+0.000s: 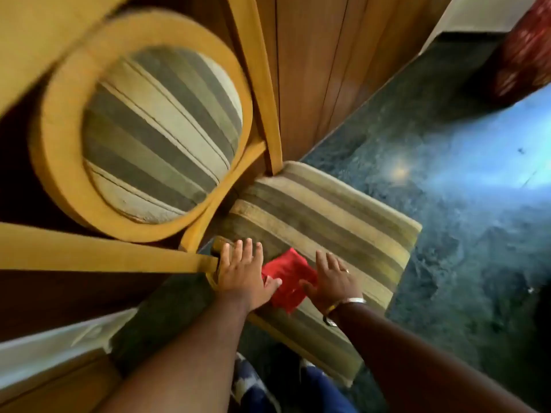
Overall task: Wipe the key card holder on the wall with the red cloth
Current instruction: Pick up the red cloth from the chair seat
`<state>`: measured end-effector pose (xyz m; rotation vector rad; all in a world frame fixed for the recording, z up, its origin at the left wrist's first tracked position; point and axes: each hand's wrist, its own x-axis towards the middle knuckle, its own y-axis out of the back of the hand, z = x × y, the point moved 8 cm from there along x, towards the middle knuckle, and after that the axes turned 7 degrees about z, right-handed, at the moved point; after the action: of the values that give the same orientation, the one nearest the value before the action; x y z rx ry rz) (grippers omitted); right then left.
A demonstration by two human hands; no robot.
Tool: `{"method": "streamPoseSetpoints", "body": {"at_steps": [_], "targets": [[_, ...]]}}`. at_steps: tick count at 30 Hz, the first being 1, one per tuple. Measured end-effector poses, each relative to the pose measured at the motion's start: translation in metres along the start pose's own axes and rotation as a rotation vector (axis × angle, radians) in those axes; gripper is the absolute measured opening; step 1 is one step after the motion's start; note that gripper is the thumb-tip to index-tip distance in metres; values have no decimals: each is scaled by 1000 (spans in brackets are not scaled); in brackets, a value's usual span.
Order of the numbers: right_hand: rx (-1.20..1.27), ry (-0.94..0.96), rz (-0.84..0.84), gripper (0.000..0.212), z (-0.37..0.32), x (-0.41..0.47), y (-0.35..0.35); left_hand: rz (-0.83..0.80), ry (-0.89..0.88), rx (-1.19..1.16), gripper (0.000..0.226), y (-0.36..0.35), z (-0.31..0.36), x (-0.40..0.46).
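The cloth (287, 277) is bright red. The chair seat (322, 222) and its round back cushion (162, 132) are striped olive, brown and cream; the frame (98, 254) yellow wood; the floor (447, 204) mottled dark green.

Both hands spread flat on striped chair seat (322, 216). Left hand (243, 271) near wooden armrest (98, 254), thumb touching red cloth (287, 278). Right hand (332, 278) on cloth's right edge. Round striped chair back (161, 129) far left, dark stone floor (465, 204) right.
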<state>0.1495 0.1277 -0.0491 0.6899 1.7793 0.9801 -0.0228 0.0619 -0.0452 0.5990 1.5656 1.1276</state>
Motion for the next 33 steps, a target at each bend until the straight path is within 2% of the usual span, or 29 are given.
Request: {"method": "streamPoseSetpoints", "body": {"at_steps": [4, 9, 11, 14, 19, 23, 26, 29, 33], "targets": [[137, -147, -20, 74, -6, 17, -32, 73, 43, -55, 81, -36, 0, 0], [281, -276, -17, 38, -1, 31, -49, 162, 31, -159, 59, -48, 11, 17], [335, -288, -49, 25, -1, 37, -48, 184, 43, -185, 50, -44, 11, 21], [400, -282, -34, 20, -4, 38, -20, 230, 93, -282, 35, -11, 12, 21], [475, -169, 181, 15, -26, 31, 110, 309, 155, -584, 26, 109, 16, 18], [479, -35, 388, 14, -60, 21, 258, 537, 107, -547, 30, 261, 15, 1], [503, 125, 575, 21, -100, -5, 383, 710, 77, -493, 30, 390, 3, -32], [536, 296, 727, 23, -151, -45, 490, 894, 38, -502, 28, 501, -17, -85], [555, 530, 872, 25, -234, -109, 599, 1105, 34, -446, 28, 614, -62, -172]]}}
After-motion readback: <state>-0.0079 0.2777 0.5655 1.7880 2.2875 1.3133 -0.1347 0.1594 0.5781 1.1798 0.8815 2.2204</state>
